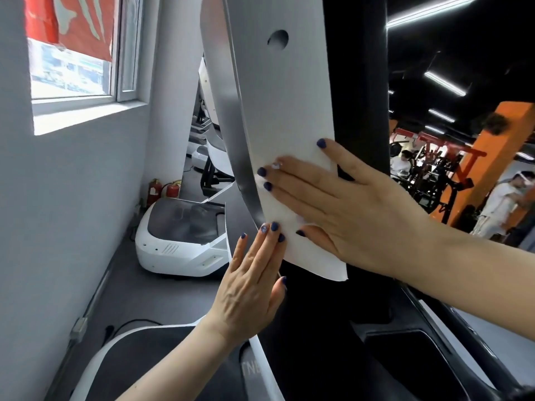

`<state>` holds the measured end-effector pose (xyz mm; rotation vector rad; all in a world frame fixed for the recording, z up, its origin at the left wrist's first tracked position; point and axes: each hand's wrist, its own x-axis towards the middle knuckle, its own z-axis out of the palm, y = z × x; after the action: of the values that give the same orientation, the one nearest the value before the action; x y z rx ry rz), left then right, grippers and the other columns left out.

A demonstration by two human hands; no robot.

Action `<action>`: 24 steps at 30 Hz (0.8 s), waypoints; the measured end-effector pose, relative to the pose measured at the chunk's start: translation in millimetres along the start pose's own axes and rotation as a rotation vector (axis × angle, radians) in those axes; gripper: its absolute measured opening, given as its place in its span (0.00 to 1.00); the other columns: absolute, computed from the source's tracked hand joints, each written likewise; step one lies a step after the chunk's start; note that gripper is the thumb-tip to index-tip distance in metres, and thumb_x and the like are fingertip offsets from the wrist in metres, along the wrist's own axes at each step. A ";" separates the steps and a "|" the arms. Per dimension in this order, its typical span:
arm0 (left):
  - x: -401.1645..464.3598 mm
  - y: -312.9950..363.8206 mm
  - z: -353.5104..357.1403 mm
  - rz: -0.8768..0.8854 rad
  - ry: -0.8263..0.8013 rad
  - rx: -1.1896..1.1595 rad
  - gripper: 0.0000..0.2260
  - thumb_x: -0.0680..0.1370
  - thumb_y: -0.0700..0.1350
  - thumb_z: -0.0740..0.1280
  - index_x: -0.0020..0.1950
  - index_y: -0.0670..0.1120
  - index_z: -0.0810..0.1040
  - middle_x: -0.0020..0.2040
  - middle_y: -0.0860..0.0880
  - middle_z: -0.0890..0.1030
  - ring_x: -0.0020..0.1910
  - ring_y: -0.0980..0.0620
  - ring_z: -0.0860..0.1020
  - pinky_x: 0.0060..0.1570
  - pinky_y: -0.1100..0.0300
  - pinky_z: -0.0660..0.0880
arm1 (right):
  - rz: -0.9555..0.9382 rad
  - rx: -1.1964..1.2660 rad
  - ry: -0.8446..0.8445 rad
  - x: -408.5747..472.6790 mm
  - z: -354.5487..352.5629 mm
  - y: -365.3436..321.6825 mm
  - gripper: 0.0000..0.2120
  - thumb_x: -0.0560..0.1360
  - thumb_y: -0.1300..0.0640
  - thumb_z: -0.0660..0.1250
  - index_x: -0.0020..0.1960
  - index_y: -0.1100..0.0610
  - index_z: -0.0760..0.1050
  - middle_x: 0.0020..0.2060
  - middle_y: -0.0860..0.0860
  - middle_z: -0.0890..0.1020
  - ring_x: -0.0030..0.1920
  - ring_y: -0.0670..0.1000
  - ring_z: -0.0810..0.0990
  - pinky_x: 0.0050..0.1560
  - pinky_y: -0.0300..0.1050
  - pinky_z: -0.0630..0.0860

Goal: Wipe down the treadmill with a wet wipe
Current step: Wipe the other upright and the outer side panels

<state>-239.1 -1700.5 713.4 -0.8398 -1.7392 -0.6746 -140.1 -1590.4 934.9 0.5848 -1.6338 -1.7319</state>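
Note:
The treadmill's upright post (283, 96) is a white panel with a silver edge strip, rising close in front of me. My right hand (347, 204) lies flat on the white panel, fingers spread, pressing a white wet wipe (277, 165) against it. Only small crumpled bits of the wipe peek out by the fingertips. My left hand (249, 290) rests flat against the post's lower edge just below, fingers straight, holding nothing. The treadmill's dark base (376, 357) lies beneath both arms.
A neighbouring treadmill's white motor cover (179, 235) sits on the grey floor to the left, with two red fire extinguishers (162, 191) behind it. A wall with a window (72, 68) runs along the left. An orange pillar (492, 157), weight machines and a person (503, 204) are far right.

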 end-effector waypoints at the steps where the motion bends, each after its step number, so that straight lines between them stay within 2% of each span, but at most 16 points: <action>1: -0.2 0.8 -0.1 -0.001 -0.002 -0.001 0.32 0.79 0.45 0.62 0.80 0.43 0.53 0.84 0.48 0.45 0.82 0.48 0.50 0.80 0.47 0.49 | 0.009 0.020 0.014 -9.2 0.7 1.0 0.30 0.85 0.46 0.41 0.82 0.62 0.44 0.82 0.57 0.50 0.81 0.56 0.49 0.79 0.61 0.38; 5: -4.9 0.7 -2.3 0.013 -0.042 0.017 0.31 0.79 0.46 0.62 0.80 0.43 0.54 0.84 0.48 0.45 0.82 0.48 0.50 0.80 0.48 0.48 | 0.058 0.144 0.066 -35.1 1.5 6.1 0.31 0.83 0.47 0.50 0.82 0.61 0.52 0.81 0.56 0.55 0.80 0.53 0.51 0.80 0.57 0.38; 7: -9.3 -1.2 -2.7 0.033 -0.073 0.042 0.31 0.79 0.45 0.62 0.81 0.43 0.54 0.84 0.48 0.45 0.82 0.49 0.50 0.80 0.48 0.47 | 0.083 0.184 0.076 -37.4 1.1 4.4 0.31 0.83 0.48 0.51 0.81 0.62 0.53 0.81 0.56 0.56 0.80 0.53 0.52 0.80 0.56 0.38; 12: -15.9 -1.5 -2.6 0.032 -0.119 0.053 0.32 0.79 0.44 0.60 0.81 0.44 0.52 0.84 0.48 0.45 0.82 0.49 0.51 0.80 0.48 0.47 | 0.031 0.082 0.027 -4.5 2.1 -13.2 0.30 0.86 0.47 0.44 0.82 0.63 0.47 0.81 0.59 0.51 0.81 0.57 0.49 0.78 0.60 0.35; 14: -16.0 -1.0 -3.0 0.027 -0.124 0.050 0.32 0.80 0.45 0.60 0.82 0.44 0.51 0.84 0.48 0.45 0.82 0.49 0.50 0.80 0.48 0.47 | 0.014 0.061 0.009 12.5 3.1 -20.3 0.33 0.84 0.44 0.41 0.82 0.62 0.46 0.81 0.59 0.51 0.81 0.58 0.51 0.76 0.62 0.34; 18: -16.2 2.3 -2.8 0.018 -0.128 0.024 0.31 0.81 0.46 0.60 0.82 0.43 0.51 0.84 0.48 0.45 0.82 0.48 0.51 0.80 0.47 0.48 | 0.009 0.046 0.023 13.8 9.2 -25.2 0.34 0.83 0.42 0.42 0.82 0.61 0.46 0.81 0.57 0.51 0.81 0.57 0.51 0.75 0.63 0.33; 21: -21.2 8.4 -2.7 0.006 -0.153 -0.026 0.31 0.81 0.46 0.59 0.82 0.42 0.53 0.84 0.48 0.46 0.82 0.48 0.51 0.80 0.47 0.48 | 0.002 0.042 0.012 -10.9 11.3 -23.8 0.33 0.84 0.44 0.41 0.82 0.62 0.43 0.82 0.58 0.48 0.81 0.56 0.49 0.76 0.62 0.34; 24: -30.5 20.1 -3.6 -0.003 -0.206 -0.093 0.30 0.80 0.45 0.58 0.81 0.42 0.54 0.84 0.49 0.48 0.82 0.48 0.52 0.80 0.46 0.49 | 0.006 0.086 0.026 -36.6 12.8 -21.8 0.30 0.86 0.48 0.44 0.82 0.62 0.43 0.82 0.57 0.48 0.81 0.54 0.47 0.79 0.59 0.35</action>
<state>-214.4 -1697.9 686.3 -1.0002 -1.9044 -0.6943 -128.5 -1555.3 910.3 0.6404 -1.6967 -1.6495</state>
